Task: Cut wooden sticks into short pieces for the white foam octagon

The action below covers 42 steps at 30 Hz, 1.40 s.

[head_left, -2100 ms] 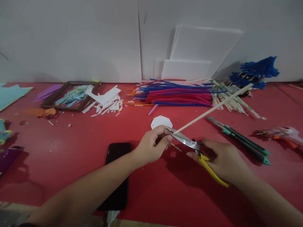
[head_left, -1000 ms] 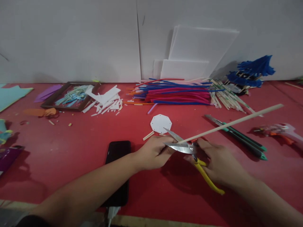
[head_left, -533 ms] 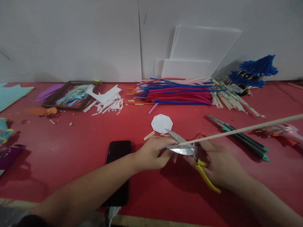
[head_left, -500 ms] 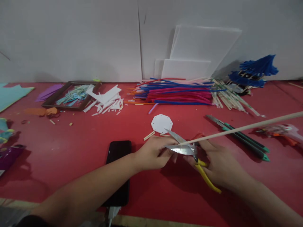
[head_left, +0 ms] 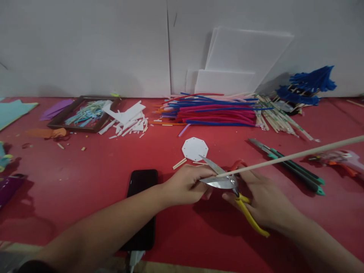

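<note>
My left hand (head_left: 189, 184) is closed on the near end of a long, thin wooden stick (head_left: 290, 157), which slants up and out past the right edge. In my right hand (head_left: 263, 197) is a pair of scissors (head_left: 224, 182) with yellow handle grips. The scissors' blades are parted, and the stick lies between them close to my left fingertips. Just beyond the blades, a white octagonal piece (head_left: 195, 149) with small holes along its rim lies flat on the red table (head_left: 93, 170). Short cut sticks (head_left: 179, 163) rest at its near edge.
A black phone (head_left: 142, 208) lies under my left forearm. Two green-handled cutters (head_left: 295, 172) are at right. Behind are pipe cleaners (head_left: 216, 112), bundled sticks (head_left: 280, 115), white scraps (head_left: 127, 117), a brown frame (head_left: 78, 128) and a blue roofed model (head_left: 309, 87).
The scissors and the stick have shifted very slightly right and down in view. Both hands keep their hold, and the blades remain parted around the stick.
</note>
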Available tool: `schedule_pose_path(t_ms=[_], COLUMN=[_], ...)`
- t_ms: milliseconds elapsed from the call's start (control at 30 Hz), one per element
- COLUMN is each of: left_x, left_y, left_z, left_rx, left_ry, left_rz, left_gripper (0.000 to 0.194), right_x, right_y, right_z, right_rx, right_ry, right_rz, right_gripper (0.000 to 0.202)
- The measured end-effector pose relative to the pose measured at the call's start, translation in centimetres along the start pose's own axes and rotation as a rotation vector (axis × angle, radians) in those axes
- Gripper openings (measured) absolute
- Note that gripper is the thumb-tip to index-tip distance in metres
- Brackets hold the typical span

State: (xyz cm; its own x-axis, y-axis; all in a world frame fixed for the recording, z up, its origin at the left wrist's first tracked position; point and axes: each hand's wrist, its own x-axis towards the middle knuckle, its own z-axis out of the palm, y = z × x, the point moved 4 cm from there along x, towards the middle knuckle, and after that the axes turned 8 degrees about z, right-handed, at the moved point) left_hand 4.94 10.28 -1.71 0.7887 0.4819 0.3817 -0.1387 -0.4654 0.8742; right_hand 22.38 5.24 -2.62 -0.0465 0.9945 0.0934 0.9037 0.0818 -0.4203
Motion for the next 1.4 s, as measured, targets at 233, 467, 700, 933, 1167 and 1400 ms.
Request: schedule_pose_path(t_ms=[233,467,700,933,1167,1400], left_x=[0.2,0.3,-0.2,-0.2,-0.1,0.0], left_y=[0.8,0.4,-0.4,0.4,0.7,0.8], left_z=[-0.2,0.2,-0.7,-1.2,-1.3,-1.2], left_rx=[0.089,0.154,0.073,0.125,0.172,0.190], left_ry=[0.018,0.152,0.502,0.484,0.432,0.395], left_rz=[0.070,0.070,-0.062,0.012,0.012,0.047], left_gripper=[0.019,0.019,0.007,0.009,0.012,0.013], right_x=[-0.2,-0.1,0.4,0.1,0.1,0.2], right_y=[0.0,-0.1,-0.5,-0.7,-0.7,-0.5], right_z=[0.1,0.0,0.1,-0.2,-0.7,-1.0], right_rx=[-0.024,-0.050,-0.072,-0.068,-0.076,-0.037], right_ry=[0.005,-0.025,0.016,0.052,0.083,0.033], right_rz=[0.008,0.074,0.106,0.078,0.059,0.039], right_gripper=[0.028,0.028,0.035,0.034,0.036,0.037])
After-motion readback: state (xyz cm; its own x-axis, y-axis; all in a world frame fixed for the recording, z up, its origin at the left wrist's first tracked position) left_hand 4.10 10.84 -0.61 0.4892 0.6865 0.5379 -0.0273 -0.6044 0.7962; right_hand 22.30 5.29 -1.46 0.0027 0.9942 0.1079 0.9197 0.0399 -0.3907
